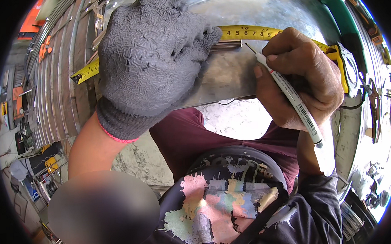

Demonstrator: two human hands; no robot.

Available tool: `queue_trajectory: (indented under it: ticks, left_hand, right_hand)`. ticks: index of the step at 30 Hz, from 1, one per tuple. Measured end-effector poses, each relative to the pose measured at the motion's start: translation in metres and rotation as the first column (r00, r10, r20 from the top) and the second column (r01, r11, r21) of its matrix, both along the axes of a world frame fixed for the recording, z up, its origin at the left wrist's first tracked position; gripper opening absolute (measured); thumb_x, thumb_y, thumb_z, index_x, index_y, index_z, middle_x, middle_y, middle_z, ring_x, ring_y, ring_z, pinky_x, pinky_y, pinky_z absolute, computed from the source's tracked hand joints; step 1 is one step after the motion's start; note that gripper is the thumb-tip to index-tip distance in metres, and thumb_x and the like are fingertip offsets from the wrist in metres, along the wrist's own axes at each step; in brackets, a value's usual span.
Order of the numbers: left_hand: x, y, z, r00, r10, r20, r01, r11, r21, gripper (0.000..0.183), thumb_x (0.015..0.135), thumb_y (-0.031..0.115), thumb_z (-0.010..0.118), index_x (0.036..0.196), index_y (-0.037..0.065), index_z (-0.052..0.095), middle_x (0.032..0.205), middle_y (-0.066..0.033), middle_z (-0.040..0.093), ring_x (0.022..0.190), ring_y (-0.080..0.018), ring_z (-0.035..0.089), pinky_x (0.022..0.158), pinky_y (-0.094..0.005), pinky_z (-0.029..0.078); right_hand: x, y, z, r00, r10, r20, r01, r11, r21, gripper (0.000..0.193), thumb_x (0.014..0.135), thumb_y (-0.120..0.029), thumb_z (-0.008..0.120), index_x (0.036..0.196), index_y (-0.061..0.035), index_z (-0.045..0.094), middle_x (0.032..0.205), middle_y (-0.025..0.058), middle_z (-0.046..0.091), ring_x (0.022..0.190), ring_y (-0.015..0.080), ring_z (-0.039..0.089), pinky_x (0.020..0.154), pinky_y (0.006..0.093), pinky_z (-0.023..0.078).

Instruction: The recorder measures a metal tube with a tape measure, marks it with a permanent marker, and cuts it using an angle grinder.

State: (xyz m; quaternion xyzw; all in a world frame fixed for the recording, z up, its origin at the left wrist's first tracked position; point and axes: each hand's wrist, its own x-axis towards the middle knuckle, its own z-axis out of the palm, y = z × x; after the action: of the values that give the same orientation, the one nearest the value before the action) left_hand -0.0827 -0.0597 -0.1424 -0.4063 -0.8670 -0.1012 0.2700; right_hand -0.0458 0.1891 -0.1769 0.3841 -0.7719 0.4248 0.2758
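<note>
My left hand (pixel 152 54), in a dark grey rubber-coated glove, has its fingers curled over the yellow blade of a tape measure (pixel 246 33). From under those fingers a thin metal bar (pixel 228 45) pokes out to the right, beside the blade. What else the glove covers is hidden. Bare, my right hand (pixel 308 77) pinches a white marker pen (pixel 294 99), whose fine tip points up and left close to the bar's end. The tape's yellow and white case (pixel 349 69) lies just beyond my right knuckles. Below all this is a shiny metal surface (pixel 226 78).
Long metal bars (pixel 52 90) lie side by side on the left, with a small orange tool (pixel 44 47) on them. At the upper right is a green-bodied tool (pixel 338 13). Pliers (pixel 373 109) lie at the right edge. My maroon-trousered legs (pixel 178 131) are below the metal's near edge.
</note>
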Motion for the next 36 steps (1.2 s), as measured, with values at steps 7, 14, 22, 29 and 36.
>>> queue_trajectory:
  ticks: [7, 14, 22, 29, 36]
  left_hand:
    - [0.002, 0.0, 0.002, 0.999, 0.025, -0.047, -0.029, 0.996, -0.088, 0.019, 0.089, 0.016, 0.087, 0.106, 0.01, 0.083, 0.099, -0.0086, 0.074, 0.091, -0.031, 0.07, 0.081, -0.0436, 0.054]
    - [0.0, -0.001, 0.001, 0.999, -0.029, -0.028, 0.028, 0.999, -0.027, 0.019, 0.089, 0.017, 0.087, 0.106, 0.01, 0.083, 0.098, -0.0088, 0.074, 0.091, -0.0306, 0.071, 0.08, -0.0427, 0.054]
    - [0.003, 0.0, 0.001, 1.0, 0.014, -0.014, -0.014, 0.999, -0.043, 0.021, 0.089, 0.018, 0.087, 0.108, 0.011, 0.084, 0.098, -0.0081, 0.073, 0.09, -0.0298, 0.07, 0.081, -0.0431, 0.054]
    - [0.003, 0.0, 0.0, 1.0, 0.009, -0.018, -0.01, 1.0, -0.03, 0.019, 0.09, 0.017, 0.087, 0.107, 0.011, 0.083, 0.098, -0.008, 0.074, 0.09, -0.0295, 0.07, 0.08, -0.0423, 0.054]
    - [0.004, 0.0, 0.0, 0.999, 0.02, -0.035, -0.022, 0.999, -0.042, 0.018, 0.089, 0.019, 0.088, 0.105, 0.011, 0.083, 0.098, -0.0073, 0.074, 0.089, -0.0286, 0.071, 0.079, -0.0414, 0.055]
  right_hand:
    - [0.0, -0.004, 0.0, 1.0, -0.006, -0.026, 0.007, 1.0, 0.026, 0.027, 0.075, 0.015, 0.08, 0.092, 0.0005, 0.065, 0.085, 0.0174, 0.07, 0.066, 0.0194, 0.067, 0.058, 0.028, 0.051]
    - [0.004, -0.01, 0.001, 0.992, -0.097, -0.084, 0.102, 0.993, 0.059, 0.027, 0.077, 0.01, 0.085, 0.092, -0.0031, 0.066, 0.085, 0.0143, 0.072, 0.072, 0.0252, 0.074, 0.064, 0.0321, 0.06]
    - [0.003, -0.009, 0.0, 0.989, -0.103, -0.106, 0.111, 0.992, 0.068, 0.028, 0.077, 0.01, 0.085, 0.093, -0.0026, 0.067, 0.085, 0.0143, 0.072, 0.072, 0.0244, 0.074, 0.064, 0.0318, 0.06]
    - [0.001, -0.007, 0.0, 0.993, -0.079, -0.093, 0.086, 0.993, 0.081, 0.027, 0.076, 0.009, 0.087, 0.091, -0.0027, 0.067, 0.086, 0.0143, 0.072, 0.071, 0.024, 0.074, 0.064, 0.0311, 0.06]
    - [0.002, -0.008, -0.001, 0.99, -0.095, -0.106, 0.103, 0.992, 0.073, 0.026, 0.077, 0.008, 0.087, 0.091, -0.0029, 0.068, 0.086, 0.0138, 0.073, 0.072, 0.0239, 0.075, 0.065, 0.031, 0.06]
